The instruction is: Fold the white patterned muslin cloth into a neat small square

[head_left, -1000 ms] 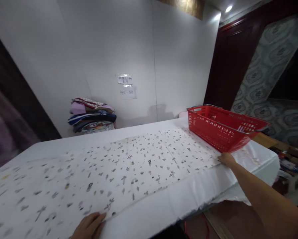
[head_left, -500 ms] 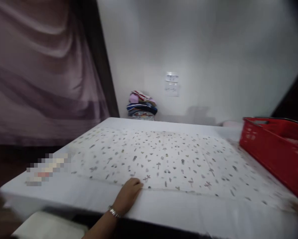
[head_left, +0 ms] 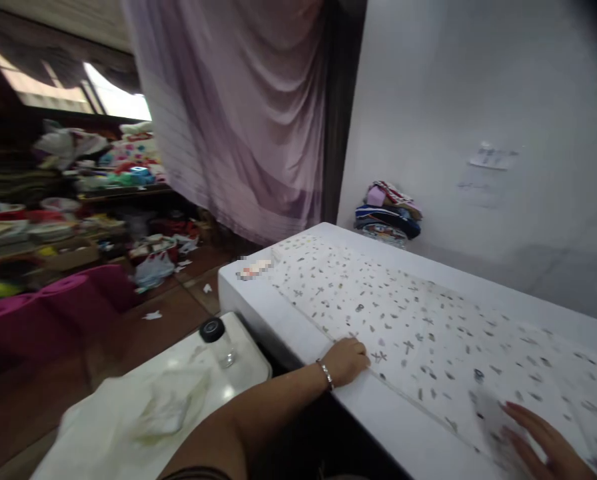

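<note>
A white cloth with small scattered prints [head_left: 393, 320] lies spread over a white-covered table [head_left: 298, 333]. My left hand [head_left: 347, 361], with a silver bracelet at the wrist, is at the near edge of this cloth, its fingers curled down on the edge. Over the nearer right part of the cloth is my right hand [head_left: 548, 443], blurred, its fingers stretched out and apart. A pale, smeared patch of the cloth shows beside those fingertips; whether they touch it is unclear.
A white side table [head_left: 248, 363] at the left bears a clear jar with a black lid [head_left: 218, 340] and a plastic packet [head_left: 171, 407]. Folded cloths [head_left: 388, 210] are stacked against the wall. Magenta rolls [head_left: 83, 300] and cluttered shelves stand farther left.
The view has swung left, bringing in the side table and shelves, while the red crate has left the picture. My right hand shows more fully over the cloth; my left stays at its edge.
</note>
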A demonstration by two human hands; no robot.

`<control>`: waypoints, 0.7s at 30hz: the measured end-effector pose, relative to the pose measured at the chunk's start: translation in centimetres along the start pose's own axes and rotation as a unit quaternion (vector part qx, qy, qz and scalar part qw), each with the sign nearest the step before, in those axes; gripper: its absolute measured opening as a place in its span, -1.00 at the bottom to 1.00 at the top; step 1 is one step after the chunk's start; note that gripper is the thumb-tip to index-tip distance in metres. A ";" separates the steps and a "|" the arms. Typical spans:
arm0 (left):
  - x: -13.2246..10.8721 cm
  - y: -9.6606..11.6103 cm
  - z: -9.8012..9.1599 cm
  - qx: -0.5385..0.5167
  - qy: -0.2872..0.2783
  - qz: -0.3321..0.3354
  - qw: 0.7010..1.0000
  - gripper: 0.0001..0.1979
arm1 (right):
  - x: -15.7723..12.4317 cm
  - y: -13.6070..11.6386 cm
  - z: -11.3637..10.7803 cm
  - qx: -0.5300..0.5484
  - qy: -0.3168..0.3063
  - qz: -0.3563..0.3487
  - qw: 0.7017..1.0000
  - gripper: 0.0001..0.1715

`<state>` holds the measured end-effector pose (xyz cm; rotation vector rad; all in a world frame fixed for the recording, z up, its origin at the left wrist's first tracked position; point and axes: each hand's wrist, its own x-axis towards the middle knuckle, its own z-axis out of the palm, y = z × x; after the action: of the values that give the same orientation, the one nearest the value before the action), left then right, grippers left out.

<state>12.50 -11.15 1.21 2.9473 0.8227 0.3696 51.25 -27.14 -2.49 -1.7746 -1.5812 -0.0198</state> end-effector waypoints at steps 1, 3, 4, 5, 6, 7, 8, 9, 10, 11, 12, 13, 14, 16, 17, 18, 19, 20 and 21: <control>0.0 -0.1 0.0 0.005 -0.004 0.003 1.000 -0.85 | 0.8 -1.7 1.9 0.023 -0.029 -0.023 0.999 -0.54; 0.0 -0.2 0.2 0.013 -0.011 0.006 1.000 -0.86 | 2.0 -5.9 5.1 0.044 -0.083 -0.055 0.994 -0.55; 0.0 -0.2 0.3 0.017 -0.014 0.007 1.000 -0.87 | 2.6 -8.2 6.3 0.047 -0.114 -0.070 0.990 -0.54; 0.0 -0.2 0.4 0.021 -0.015 0.008 1.000 -0.86 | 3.0 -10.4 7.5 0.048 -0.138 -0.085 0.986 -0.52; 0.0 -0.3 0.5 0.023 -0.013 0.010 1.000 -0.86 | 3.3 -12.4 8.5 0.048 -0.159 -0.109 0.980 -0.49; 0.0 -0.3 0.6 0.025 -0.011 0.014 1.000 -0.86 | 3.5 -14.1 9.6 0.042 -0.181 -0.134 0.973 -0.45; 0.0 -0.3 0.8 0.027 -0.007 0.017 0.999 -0.85 | 3.6 -15.4 10.7 0.033 -0.202 -0.161 0.965 -0.43; 0.0 -0.4 0.9 0.028 -0.002 0.020 0.999 -0.83 | 3.6 -16.2 11.7 0.021 -0.219 -0.187 0.958 -0.41; 0.0 -0.4 1.1 0.028 0.003 0.022 0.999 -0.82 | 3.4 -16.7 12.8 0.007 -0.230 -0.207 0.951 -0.39; 0.0 -0.6 1.3 0.026 0.010 0.023 0.999 -0.81 | 3.2 -16.8 13.7 -0.008 -0.235 -0.221 0.946 -0.37; 0.0 -0.7 1.4 0.023 0.016 0.024 0.999 -0.80 | 2.8 -16.7 14.6 -0.022 -0.236 -0.231 0.944 -0.36; -0.1 -1.0 1.5 0.018 0.023 0.026 0.999 -0.80 | 2.4 -16.4 15.2 -0.035 -0.233 -0.238 0.942 -0.36; -0.2 -1.2 1.6 0.012 0.030 0.027 0.999 -0.79 | 2.0 -16.0 15.7 -0.044 -0.229 -0.243 0.942 -0.36; -0.5 -2.0 1.5 0.003 0.037 0.024 0.999 -0.80 | 1.4 -15.3 16.2 -0.056 -0.221 -0.250 0.941 -0.37; -0.8 -2.5 1.4 0.000 0.036 0.019 0.999 -0.80 | 1.2 -15.1 16.3 -0.058 -0.219 -0.250 0.941 -0.38; -1.1 -3.0 1.1 -0.002 0.035 0.012 0.999 -0.80 | 1.1 -15.0 16.2 -0.058 -0.219 -0.249 0.942 -0.38; -1.5 -3.6 0.8 -0.003 0.032 0.004 0.999 -0.80 | 1.0 -14.9 16.2 -0.057 -0.223 -0.247 0.941 -0.38; -1.9 -4.3 0.5 -0.004 0.029 -0.008 1.000 -0.79 | 1.1 -14.8 16.1 -0.056 -0.229 -0.245 0.941 -0.38; -2.3 -5.0 0.1 -0.006 0.026 -0.023 0.999 -0.79 | 1.2 -14.8 16.1 -0.054 -0.237 -0.242 0.939 -0.39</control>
<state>8.09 -8.07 0.03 2.9130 0.8905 0.4488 31.56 -18.29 -6.03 -1.4900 -2.3797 0.0942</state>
